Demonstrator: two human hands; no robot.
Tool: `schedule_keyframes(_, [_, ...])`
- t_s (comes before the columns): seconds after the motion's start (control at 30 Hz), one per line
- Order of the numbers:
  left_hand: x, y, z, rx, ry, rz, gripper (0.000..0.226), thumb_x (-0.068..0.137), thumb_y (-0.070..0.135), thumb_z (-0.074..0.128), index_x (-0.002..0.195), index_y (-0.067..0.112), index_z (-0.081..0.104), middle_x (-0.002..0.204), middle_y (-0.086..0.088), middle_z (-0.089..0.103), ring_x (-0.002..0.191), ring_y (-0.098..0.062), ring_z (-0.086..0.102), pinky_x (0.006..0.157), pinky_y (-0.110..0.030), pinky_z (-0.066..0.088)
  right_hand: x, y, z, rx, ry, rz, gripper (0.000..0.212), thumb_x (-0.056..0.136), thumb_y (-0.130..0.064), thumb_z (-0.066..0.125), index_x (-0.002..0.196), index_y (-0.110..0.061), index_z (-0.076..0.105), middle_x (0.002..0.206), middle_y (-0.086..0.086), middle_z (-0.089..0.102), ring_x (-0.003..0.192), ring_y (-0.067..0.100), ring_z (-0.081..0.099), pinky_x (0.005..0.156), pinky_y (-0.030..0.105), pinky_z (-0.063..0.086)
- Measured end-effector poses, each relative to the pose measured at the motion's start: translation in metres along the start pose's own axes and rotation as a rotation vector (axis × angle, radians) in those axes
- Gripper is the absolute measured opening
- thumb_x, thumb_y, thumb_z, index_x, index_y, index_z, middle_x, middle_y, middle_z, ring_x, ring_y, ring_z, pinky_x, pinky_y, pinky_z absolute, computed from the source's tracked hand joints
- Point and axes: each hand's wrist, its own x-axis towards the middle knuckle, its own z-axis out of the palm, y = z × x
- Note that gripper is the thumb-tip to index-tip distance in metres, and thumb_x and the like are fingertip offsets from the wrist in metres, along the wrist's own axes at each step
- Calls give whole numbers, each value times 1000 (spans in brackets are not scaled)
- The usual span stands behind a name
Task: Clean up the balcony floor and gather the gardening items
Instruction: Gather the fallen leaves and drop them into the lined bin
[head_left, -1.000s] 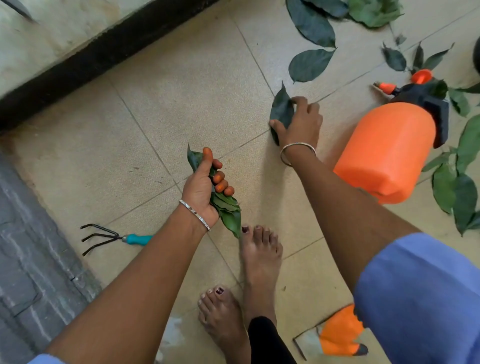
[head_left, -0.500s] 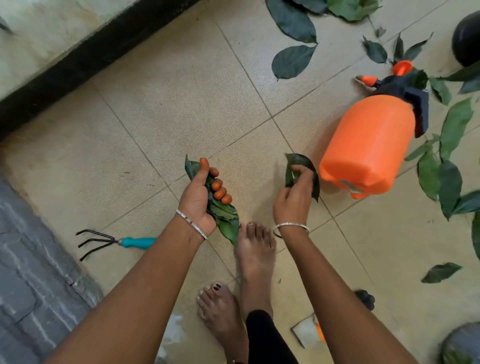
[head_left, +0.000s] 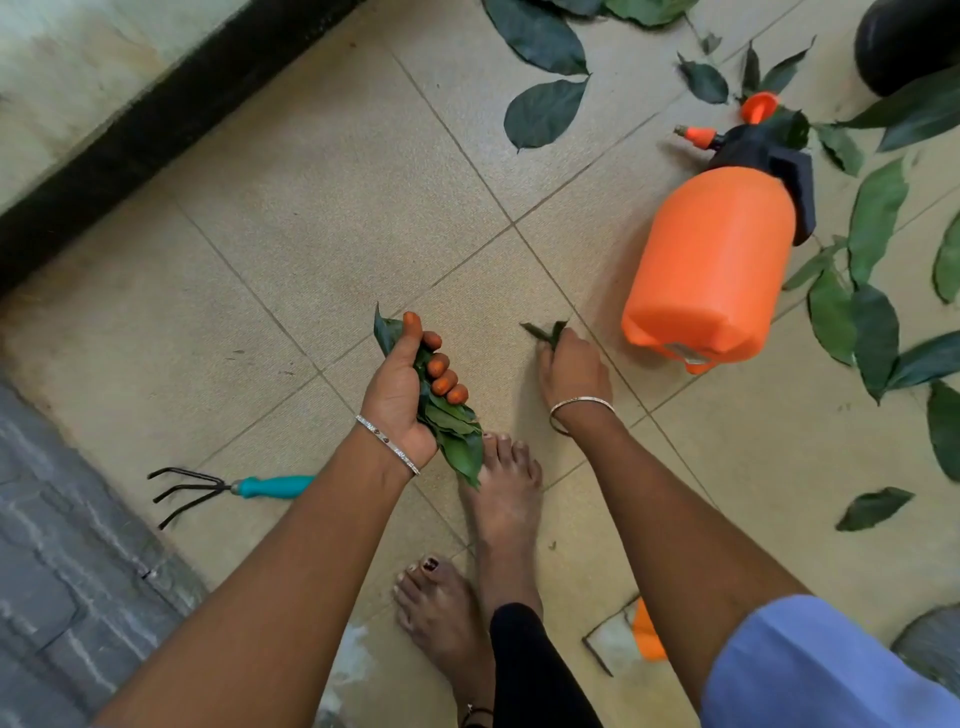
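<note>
My left hand (head_left: 402, 387) grips a bunch of green leaves (head_left: 453, 431) above the beige tiled floor (head_left: 291, 218). To its right, my right hand (head_left: 571, 371) holds a single dark leaf (head_left: 545, 331), of which only the tip shows past the fingers. An orange pressure sprayer (head_left: 711, 265) with a black pump head lies on its side just right of that hand. A small hand rake with a teal handle (head_left: 270, 487) lies on the floor at the left, partly behind my left forearm. Several loose leaves (head_left: 543, 111) are scattered at the top and along the right.
My bare feet (head_left: 506, 499) stand between the arms. A black skirting strip (head_left: 156, 130) runs along the wall at upper left, and grey stone paving (head_left: 57, 571) lies at lower left. A dark round pot (head_left: 904, 41) sits at top right. An orange-handled tool (head_left: 647, 636) lies near my right elbow.
My right hand picked a leaf off the floor farther out and drew it back toward my left hand. The left hand kept its bunch almost still.
</note>
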Motion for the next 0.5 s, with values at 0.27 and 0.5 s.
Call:
schedule_keyframes(0.27, [-78,16,18,21,26,-15,40,94,50,57,70,18,53,53,4,38,42,-10,34,41,-21,31,-107,-50,-98,1450,-173,375,12,92,-16,60,83,-9,66,84,10,70,81,21,67,67,30,51])
schedule_keyframes(0.5, [-212,50,78,21,-67,5,36,95,45,57,72,18,54,55,2,39,42,-10,36,42,-23,32,-202,-72,-247,2010,-399,354,32,95,-25,55,66,-15,46,60,0,37,43,10,38,43,21,42])
